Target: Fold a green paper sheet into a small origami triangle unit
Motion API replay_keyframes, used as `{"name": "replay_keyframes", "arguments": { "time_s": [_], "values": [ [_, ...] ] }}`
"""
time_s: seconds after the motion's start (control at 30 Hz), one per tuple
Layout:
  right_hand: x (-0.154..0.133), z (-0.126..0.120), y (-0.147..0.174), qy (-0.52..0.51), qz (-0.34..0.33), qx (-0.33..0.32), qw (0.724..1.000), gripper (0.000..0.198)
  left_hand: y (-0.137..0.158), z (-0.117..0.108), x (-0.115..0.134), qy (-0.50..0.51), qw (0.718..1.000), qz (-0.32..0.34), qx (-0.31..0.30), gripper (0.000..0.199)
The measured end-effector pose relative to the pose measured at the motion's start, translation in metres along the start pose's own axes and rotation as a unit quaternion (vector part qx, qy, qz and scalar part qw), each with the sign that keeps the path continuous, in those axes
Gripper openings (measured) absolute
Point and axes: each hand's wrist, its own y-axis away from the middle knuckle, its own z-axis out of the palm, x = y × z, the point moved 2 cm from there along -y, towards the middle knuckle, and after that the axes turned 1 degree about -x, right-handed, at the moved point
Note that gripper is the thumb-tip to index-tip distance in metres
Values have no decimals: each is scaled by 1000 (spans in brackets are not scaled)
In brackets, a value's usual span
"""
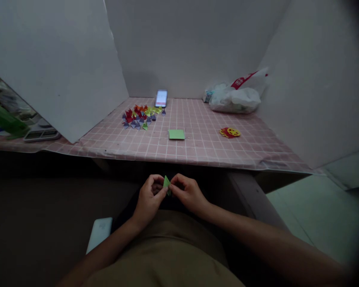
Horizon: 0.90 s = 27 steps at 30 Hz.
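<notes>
A small green folded paper (166, 181) is held up in front of my lap, below the table's front edge. My left hand (151, 196) pinches it from the left, thumb on its near face. From the right, the thumb and fingertips of my right hand (188, 192) close on its lower edge. The paper comes to a point at the top; its lower part is partly hidden by my fingers. Straight ahead on the table lies a stack of green paper squares (176, 134). Farther left stands a cluster of small folded paper pieces (140, 116) in red, orange, yellow, purple and green.
The table has a pink checked cloth (194, 149). A phone (161, 98) leans at the back, near a white plastic bag (236, 99). Red and yellow cutouts (229, 132) lie at right. White panels (62, 71) flank the table. A pale device (99, 233) rests beside my left forearm.
</notes>
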Motion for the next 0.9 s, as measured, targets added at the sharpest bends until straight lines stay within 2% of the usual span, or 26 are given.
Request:
{"name": "replay_keyframes", "arguments": {
  "time_s": [0.07,0.23,0.57,0.7,0.9],
  "values": [
    [0,0,0,-13,-2,5,1000,11,0,1,0,3,1000,-7,-5,16],
    [0,2,1,-61,-7,-8,998,3,0,1,3,24,1000,-15,7,13],
    [-2,1,-3,-162,26,-29,986,5,-1,-2,5,66,997,-44,0,12],
    [-3,-1,-3,-120,7,-25,992,10,-1,-4,5,64,997,-50,7,11],
    [-4,-4,0,11,-115,13,993,15,-2,-1,-2,149,986,-76,-2,16]
  ]
}}
